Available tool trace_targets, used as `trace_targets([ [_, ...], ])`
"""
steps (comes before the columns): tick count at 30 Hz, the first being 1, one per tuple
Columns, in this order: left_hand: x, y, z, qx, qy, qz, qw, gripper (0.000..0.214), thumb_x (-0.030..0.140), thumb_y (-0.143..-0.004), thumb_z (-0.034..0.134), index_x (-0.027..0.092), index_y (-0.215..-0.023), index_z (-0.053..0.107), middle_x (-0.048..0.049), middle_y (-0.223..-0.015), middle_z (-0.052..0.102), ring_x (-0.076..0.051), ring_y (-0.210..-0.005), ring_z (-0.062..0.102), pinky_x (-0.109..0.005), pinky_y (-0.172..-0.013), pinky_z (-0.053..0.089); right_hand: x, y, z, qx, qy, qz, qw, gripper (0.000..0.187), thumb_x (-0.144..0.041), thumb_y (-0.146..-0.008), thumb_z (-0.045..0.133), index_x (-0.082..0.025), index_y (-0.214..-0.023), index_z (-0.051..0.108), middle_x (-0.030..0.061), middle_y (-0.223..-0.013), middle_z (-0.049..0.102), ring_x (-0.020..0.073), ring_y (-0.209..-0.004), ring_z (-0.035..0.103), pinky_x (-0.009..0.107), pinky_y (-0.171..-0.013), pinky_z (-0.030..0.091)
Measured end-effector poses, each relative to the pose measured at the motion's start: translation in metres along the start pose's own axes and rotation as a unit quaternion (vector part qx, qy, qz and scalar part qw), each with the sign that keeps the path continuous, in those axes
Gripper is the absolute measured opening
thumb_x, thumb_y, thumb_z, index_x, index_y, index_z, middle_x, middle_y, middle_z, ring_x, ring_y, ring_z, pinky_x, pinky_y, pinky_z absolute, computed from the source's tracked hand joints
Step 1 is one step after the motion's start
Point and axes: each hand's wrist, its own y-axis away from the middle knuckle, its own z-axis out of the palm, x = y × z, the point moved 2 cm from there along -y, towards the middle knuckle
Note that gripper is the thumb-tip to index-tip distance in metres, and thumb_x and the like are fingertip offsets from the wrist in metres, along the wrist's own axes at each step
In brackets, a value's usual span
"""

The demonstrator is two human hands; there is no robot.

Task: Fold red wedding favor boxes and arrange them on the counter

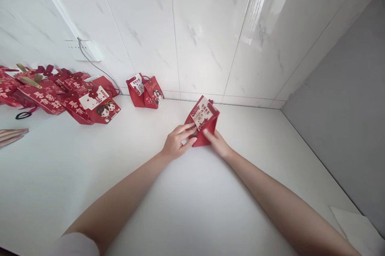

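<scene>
A red gift box (207,138) with a cream printed tag (202,112) on its sloping front stands on the white table in front of me, tilted slightly. My right hand (221,144) grips its right side, thumb across the front and the other fingers hidden behind. On the left side, my left hand (179,140) holds the box with its fingers against the lower front and the thumb near the bottom edge. A small dark red bow shows at the top of the box, partly hidden by the tag.
Two red gift boxes (146,91) stand together by the tiled wall (204,35). Several more with ribbons (45,95) crowd the left, under a wall socket (86,51) with a grey cable. Another person's hand (13,136) reaches in at the left edge. A grey panel (343,87) borders the right.
</scene>
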Motion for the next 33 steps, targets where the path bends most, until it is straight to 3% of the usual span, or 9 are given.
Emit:
trace_targets([
  [2, 0.011, 0.0, 0.004, -0.012, -0.069, 0.049, 0.996, 0.035, 0.035, -0.087, 0.062, 0.033, -0.122, 0.065, -0.0069, -0.144, 0.049, -0.03, -0.135, 0.044, -0.053, -0.117, 0.029, -0.001, -0.003, -0.006, 0.037, -0.114, 0.07, 0.99, 0.056, -0.059, -0.095, 0.038, -0.021, -0.134, 0.051, 0.0091, -0.139, 0.057, 0.0282, -0.126, 0.056, 0.048, -0.106, 0.046],
  [5, 0.018, 0.001, 0.01, 0.049, -0.117, 0.001, 0.992, 0.043, 0.036, -0.083, 0.068, 0.028, -0.125, 0.059, -0.0109, -0.141, 0.045, -0.033, -0.142, 0.032, -0.06, -0.12, 0.012, -0.001, -0.006, -0.012, 0.079, -0.223, 0.138, 0.962, 0.043, -0.049, -0.094, 0.044, -0.022, -0.123, 0.06, 0.0073, -0.127, 0.066, 0.0292, -0.117, 0.062, 0.048, -0.1, 0.051],
  [7, 0.016, 0.003, 0.014, 0.112, -0.079, -0.051, 0.989, 0.067, 0.041, -0.077, 0.075, 0.023, -0.135, 0.045, -0.015, -0.139, 0.043, -0.034, -0.142, 0.032, -0.057, -0.118, 0.022, -0.001, -0.007, -0.014, 0.077, -0.25, 0.144, 0.954, 0.038, -0.047, -0.092, 0.049, -0.023, -0.118, 0.064, 0.0061, -0.123, 0.069, 0.0295, -0.116, 0.063, 0.048, -0.1, 0.05],
  [9, 0.009, 0.004, 0.016, 0.119, -0.009, -0.1, 0.988, 0.098, 0.045, -0.068, 0.081, 0.022, -0.146, 0.027, -0.0184, -0.144, 0.037, -0.034, -0.141, 0.034, -0.053, -0.114, 0.033, 0.0, -0.007, -0.015, 0.07, -0.262, 0.135, 0.953, 0.038, -0.048, -0.091, 0.051, -0.024, -0.116, 0.066, 0.0048, -0.122, 0.069, 0.029, -0.116, 0.063, 0.047, -0.101, 0.049],
  [11, 0.0, 0.003, 0.019, 0.053, 0.081, -0.158, 0.983, 0.11, 0.046, -0.065, 0.083, 0.024, -0.15, 0.016, -0.0184, -0.146, 0.038, -0.034, -0.136, 0.041, -0.051, -0.108, 0.041, 0.002, -0.007, -0.016, 0.063, -0.268, 0.125, 0.953, 0.038, -0.05, -0.091, 0.052, -0.025, -0.117, 0.066, 0.0041, -0.121, 0.07, 0.0289, -0.115, 0.063, 0.047, -0.102, 0.049],
  [15, -0.009, 0.0, 0.02, -0.094, 0.212, -0.234, 0.944, 0.092, 0.043, -0.064, 0.084, 0.025, -0.141, 0.036, -0.0132, -0.129, 0.058, -0.033, -0.118, 0.059, -0.049, -0.096, 0.051, 0.006, -0.006, -0.02, 0.047, -0.256, 0.114, 0.959, 0.04, -0.054, -0.089, 0.053, -0.025, -0.112, 0.068, 0.0042, -0.118, 0.071, 0.0306, -0.111, 0.065, 0.049, -0.099, 0.05],
  [18, -0.008, -0.001, 0.018, -0.099, 0.225, -0.246, 0.938, 0.092, 0.043, -0.059, 0.087, 0.023, -0.136, 0.041, -0.0122, -0.126, 0.061, -0.032, -0.114, 0.061, -0.047, -0.095, 0.052, 0.007, -0.007, -0.021, 0.029, -0.213, 0.102, 0.971, 0.04, -0.053, -0.088, 0.056, -0.024, -0.111, 0.069, 0.0055, -0.117, 0.071, 0.0315, -0.109, 0.065, 0.049, -0.098, 0.05],
  [24, -0.009, 0.001, 0.015, 0.014, 0.149, -0.196, 0.969, 0.107, 0.043, -0.055, 0.09, 0.026, -0.145, 0.034, -0.0126, -0.142, 0.047, -0.034, -0.13, 0.048, -0.049, -0.106, 0.044, 0.007, -0.01, -0.02, 0.043, -0.158, 0.056, 0.985, 0.041, -0.053, -0.088, 0.057, -0.025, -0.116, 0.067, 0.0048, -0.122, 0.069, 0.0313, -0.112, 0.063, 0.048, -0.1, 0.049],
  [33, -0.01, 0.0, 0.013, 0.018, 0.114, -0.179, 0.977, 0.104, 0.041, -0.06, 0.088, 0.031, -0.147, 0.031, -0.0095, -0.141, 0.047, -0.031, -0.13, 0.048, -0.045, -0.105, 0.046, -0.007, -0.007, -0.015, 0.009, -0.157, 0.033, 0.987, 0.042, -0.055, -0.09, 0.053, -0.026, -0.119, 0.065, 0.0045, -0.125, 0.067, 0.0303, -0.114, 0.063, 0.047, -0.099, 0.05],
])
